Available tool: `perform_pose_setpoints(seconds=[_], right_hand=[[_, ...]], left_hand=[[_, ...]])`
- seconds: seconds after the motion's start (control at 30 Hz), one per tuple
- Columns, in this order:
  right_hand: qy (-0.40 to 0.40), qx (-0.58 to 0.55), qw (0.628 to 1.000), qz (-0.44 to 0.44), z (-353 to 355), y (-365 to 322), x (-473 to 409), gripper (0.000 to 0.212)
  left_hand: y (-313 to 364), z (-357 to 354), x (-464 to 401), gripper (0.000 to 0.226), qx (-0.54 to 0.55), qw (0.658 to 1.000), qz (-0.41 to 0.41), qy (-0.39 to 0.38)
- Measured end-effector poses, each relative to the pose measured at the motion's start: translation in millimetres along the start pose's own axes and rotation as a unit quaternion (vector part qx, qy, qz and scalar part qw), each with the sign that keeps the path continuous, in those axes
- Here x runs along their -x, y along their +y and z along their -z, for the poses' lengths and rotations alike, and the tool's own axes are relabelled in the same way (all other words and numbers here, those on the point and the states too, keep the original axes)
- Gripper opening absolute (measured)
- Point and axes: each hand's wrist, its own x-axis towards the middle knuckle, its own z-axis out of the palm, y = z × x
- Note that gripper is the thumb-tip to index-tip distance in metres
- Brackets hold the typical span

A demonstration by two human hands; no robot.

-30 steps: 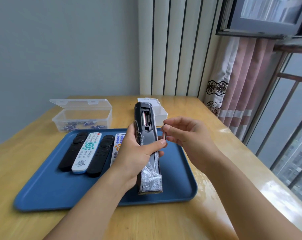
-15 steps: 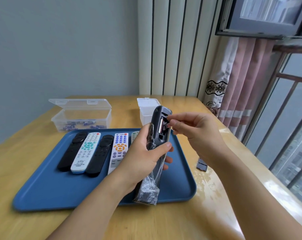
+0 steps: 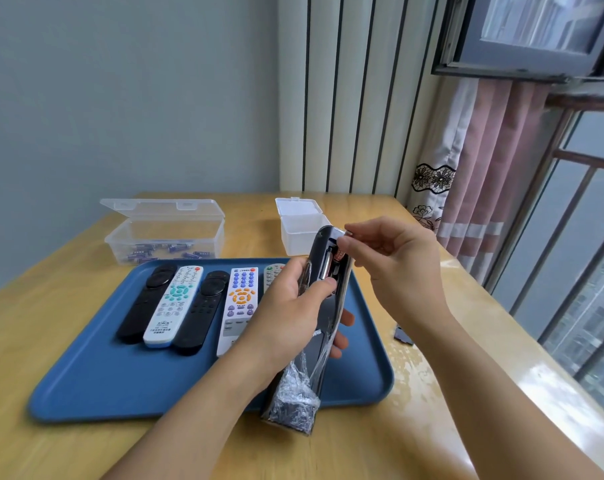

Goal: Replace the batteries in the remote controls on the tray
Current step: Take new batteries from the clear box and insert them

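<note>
Gripping plastic-wrapped remote [image 3: 323,306] firmly in left hand [image 3: 286,317]; right hand [image 3: 394,261] fingertips pinching at battery [image 3: 326,268] in open compartment. Best levering spring end first, keeping remote steady.

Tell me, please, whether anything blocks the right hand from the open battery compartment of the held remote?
Nothing visible does. The battery compartment is uncovered, and the right hand already has its fingertips at its upper end, while the left hand grips the remote.

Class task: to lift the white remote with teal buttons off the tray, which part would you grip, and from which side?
Probably pinch the white remote by its near end, coming from above; black remotes lie close along both long sides, blocking a sideways grip.
</note>
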Motion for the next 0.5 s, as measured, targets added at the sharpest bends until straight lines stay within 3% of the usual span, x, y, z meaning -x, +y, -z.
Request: perform_pose_setpoints(seconds=[0.23, 0.5], right_hand=[[-0.001, 0.076, 0.997, 0.023, -4.3, 3.8, 0.6, 0.008], [0.003, 0.153, 0.978, 0.141, -16.4, 7.8, 10.6, 0.013]], left_hand=[[-2.0, -1.3, -0.6, 0.01, 0.008, 1.0, -0.009, 0.008], [-2.2, 1.5, 0.0, 0.011, 0.019, 0.998, -0.035, 0.047]])
